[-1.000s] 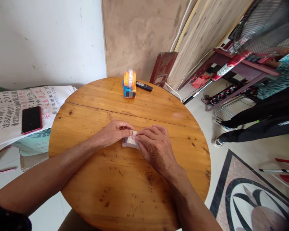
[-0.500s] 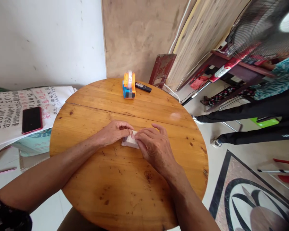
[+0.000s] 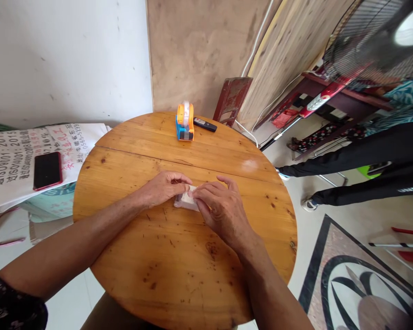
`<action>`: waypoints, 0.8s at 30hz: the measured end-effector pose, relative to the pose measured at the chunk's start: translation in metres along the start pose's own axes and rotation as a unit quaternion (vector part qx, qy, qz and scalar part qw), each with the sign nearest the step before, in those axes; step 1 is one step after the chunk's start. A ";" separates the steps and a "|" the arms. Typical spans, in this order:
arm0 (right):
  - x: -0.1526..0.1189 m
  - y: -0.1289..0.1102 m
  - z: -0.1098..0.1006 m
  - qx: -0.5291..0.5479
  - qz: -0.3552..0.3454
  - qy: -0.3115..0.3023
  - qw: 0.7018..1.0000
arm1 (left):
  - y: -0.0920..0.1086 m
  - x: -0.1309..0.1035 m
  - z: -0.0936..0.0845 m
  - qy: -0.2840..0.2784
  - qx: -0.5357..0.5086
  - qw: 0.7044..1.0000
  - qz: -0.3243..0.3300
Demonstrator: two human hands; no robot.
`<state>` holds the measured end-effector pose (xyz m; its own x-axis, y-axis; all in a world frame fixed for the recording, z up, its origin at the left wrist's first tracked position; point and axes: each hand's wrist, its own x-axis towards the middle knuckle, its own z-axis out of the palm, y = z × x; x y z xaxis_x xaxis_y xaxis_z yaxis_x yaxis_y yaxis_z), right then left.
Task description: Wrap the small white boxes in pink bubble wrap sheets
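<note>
On the round wooden table (image 3: 151,275) lies a small white packet (image 3: 186,201), partly covered by my fingers. My left hand (image 3: 165,187) is closed on its left upper edge, thumb and fingers close together. From the right, my right hand (image 3: 220,206) pinches the packet's top, its index finger raised. What is inside the packet cannot be made out. Farther back on the table stands an orange and blue tape dispenser (image 3: 185,123) with a roll of clear tape. Beside it lies a black remote-like object (image 3: 205,124).
A black phone with a red edge (image 3: 47,170) lies on printed white sacking (image 3: 7,156) at the left. Behind the table stands a dark red chair (image 3: 232,98). A fan (image 3: 371,41) and a person in black trousers (image 3: 358,156) are at the right.
Both hands stay on the packet almost unmoved. The view shifts very slightly, and the person at the right has moved a little.
</note>
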<state>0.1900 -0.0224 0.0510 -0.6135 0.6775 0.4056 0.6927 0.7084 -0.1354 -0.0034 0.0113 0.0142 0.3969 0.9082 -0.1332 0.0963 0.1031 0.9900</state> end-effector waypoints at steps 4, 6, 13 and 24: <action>0.000 0.000 -0.002 0.004 -0.005 -0.001 1.000 | 0.000 0.000 0.001 -0.006 -0.010 1.000 0.001; 0.000 -0.001 -0.002 0.003 -0.007 0.000 1.000 | 0.002 0.000 0.001 -0.008 -0.006 1.000 0.000; 0.001 0.000 0.002 -0.011 -0.010 0.000 1.000 | 0.003 -0.002 0.002 0.003 0.034 0.999 0.015; 0.001 -0.001 0.001 -0.010 -0.016 -0.009 1.000 | 0.002 -0.001 0.003 0.006 0.018 1.000 0.023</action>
<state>0.1886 -0.0226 0.0510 -0.6424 0.6580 0.3928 0.6796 0.7261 -0.1049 -0.0008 0.0092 0.0158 0.3908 0.9163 -0.0870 0.1115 0.0467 0.9927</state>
